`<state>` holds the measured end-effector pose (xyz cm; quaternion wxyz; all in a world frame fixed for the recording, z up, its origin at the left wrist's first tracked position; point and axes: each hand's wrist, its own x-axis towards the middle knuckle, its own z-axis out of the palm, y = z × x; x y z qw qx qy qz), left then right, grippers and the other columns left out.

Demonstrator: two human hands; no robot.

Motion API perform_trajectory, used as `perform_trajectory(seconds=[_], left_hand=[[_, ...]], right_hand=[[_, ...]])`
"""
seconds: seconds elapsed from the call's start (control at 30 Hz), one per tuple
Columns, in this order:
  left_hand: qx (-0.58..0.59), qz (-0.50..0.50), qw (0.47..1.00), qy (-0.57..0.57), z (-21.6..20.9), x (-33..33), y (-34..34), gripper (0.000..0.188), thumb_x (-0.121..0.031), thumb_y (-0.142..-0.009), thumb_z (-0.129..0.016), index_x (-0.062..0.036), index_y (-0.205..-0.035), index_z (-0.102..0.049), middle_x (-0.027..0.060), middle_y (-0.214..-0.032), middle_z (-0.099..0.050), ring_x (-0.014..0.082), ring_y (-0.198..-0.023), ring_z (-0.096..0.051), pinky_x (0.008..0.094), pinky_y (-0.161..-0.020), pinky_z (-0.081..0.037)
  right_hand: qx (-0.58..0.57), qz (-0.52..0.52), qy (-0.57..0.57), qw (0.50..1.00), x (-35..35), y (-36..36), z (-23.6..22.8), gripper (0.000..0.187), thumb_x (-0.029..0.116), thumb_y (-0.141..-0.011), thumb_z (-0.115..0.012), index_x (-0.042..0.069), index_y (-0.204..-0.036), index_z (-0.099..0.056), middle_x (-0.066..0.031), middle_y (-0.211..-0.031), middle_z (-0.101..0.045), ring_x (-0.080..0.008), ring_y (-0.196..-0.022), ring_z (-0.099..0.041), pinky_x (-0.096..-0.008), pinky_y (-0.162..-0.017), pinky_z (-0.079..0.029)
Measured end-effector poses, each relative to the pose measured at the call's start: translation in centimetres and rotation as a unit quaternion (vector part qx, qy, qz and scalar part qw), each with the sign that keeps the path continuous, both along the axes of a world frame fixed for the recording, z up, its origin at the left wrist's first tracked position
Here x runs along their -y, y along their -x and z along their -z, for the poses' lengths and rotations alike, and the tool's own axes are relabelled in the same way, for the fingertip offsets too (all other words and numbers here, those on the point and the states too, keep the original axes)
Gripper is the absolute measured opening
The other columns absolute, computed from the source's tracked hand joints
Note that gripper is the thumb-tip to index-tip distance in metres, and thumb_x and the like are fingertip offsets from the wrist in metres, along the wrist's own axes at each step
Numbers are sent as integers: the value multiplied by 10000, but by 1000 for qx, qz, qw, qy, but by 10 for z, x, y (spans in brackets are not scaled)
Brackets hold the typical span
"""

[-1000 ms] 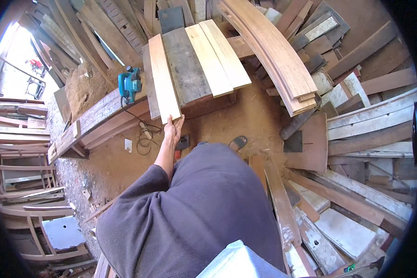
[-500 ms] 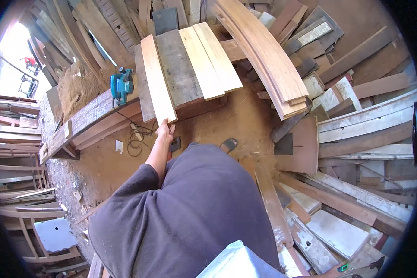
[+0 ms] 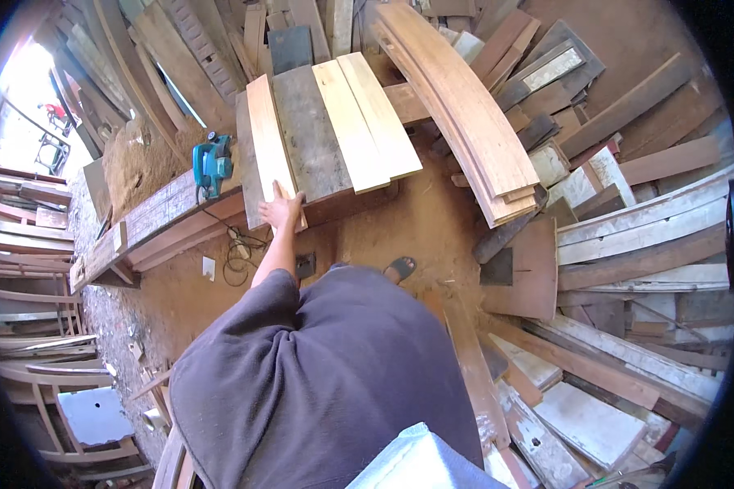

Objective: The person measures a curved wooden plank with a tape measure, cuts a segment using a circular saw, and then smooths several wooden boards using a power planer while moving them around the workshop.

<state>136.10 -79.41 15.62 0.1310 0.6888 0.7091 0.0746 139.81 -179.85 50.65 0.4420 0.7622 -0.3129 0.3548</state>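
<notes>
My left hand [image 3: 280,209] lies on the near end of a narrow pale plank [image 3: 267,138], its fingers spread over the top face and the thumb out to the right. This plank rests along the left part of a dark, worn board surface [image 3: 308,130]. Two more pale planks, a left one [image 3: 347,122] and a right one [image 3: 382,118], lie side by side on the right part of that surface. A teal power planer [image 3: 212,167] sits on the bench just left of the hand. My right hand is out of view.
A long bench beam [image 3: 151,213] runs to the left, with a dark cord [image 3: 238,253] on the ground below. Stacked brown boards [image 3: 465,114] jut out at the right. Sawdust [image 3: 143,159] is heaped behind the planer. Timber offcuts [image 3: 595,416] crowd the right side.
My left hand has gone from gripping the pale plank's near end to lying spread on top of it, slightly farther up. The bench sits a little lower in view.
</notes>
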Motion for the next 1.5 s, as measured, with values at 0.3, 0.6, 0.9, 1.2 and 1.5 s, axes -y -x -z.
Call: perform_trajectory(seconds=[0.3, 0.6, 0.9, 1.2, 1.5], left_hand=[[30, -3, 999, -42, -12, 35, -48, 788, -668, -766, -770, -568, -1500, -499, 281, -1150, -570, 423, -1118, -537, 532, -1009, -431], [157, 80, 984, 17, -52, 105, -242, 741, -641, -742, -812, -520, -1440, -595, 287, -1241, -549, 455, -1245, -471, 544, -1117, -378], [206, 6, 978, 25, -66, 143, -362, 724, -574, -726, -842, -496, -1414, -628, 240, -1222, -530, 406, -1173, -479, 519, -1048, -396], [77, -37, 995, -47, -46, 44, -218, 673, -615, -750, -804, -513, -1393, -638, 250, -1249, -529, 410, -1209, -471, 533, -1079, -350], [-90, -70, 991, -64, -14, -3, -56, 673, -696, -739, -796, -537, -1376, -644, 261, -1194, -594, 436, -1181, -539, 546, -1022, -453]], right_hand=[[-27, -10, 13, 1000, 10, -8, 2, 823, 648, -942, -580, 8, -1459, -567, -216, -1522, -539, -459, -1416, -484, -570, -1149, -412], [-80, 11, 52, 995, 32, 1, 9, 787, 631, -910, -634, 58, -1448, -599, -172, -1577, -503, -479, -1426, -471, -603, -1134, -417], [-37, -14, 16, 999, 30, -11, 14, 826, 681, -950, -551, 63, -1498, -549, -198, -1598, -469, -491, -1433, -456, -635, -1122, -400], [30, -140, 76, 987, 66, -24, 41, 896, 756, -925, -502, 81, -1512, -539, -220, -1563, -494, -466, -1401, -480, -636, -1099, -401], [7, -101, 33, 994, 54, -15, 17, 909, 754, -834, -647, 117, -1479, -577, -175, -1505, -564, -404, -1316, -556, -626, -1050, -426]])
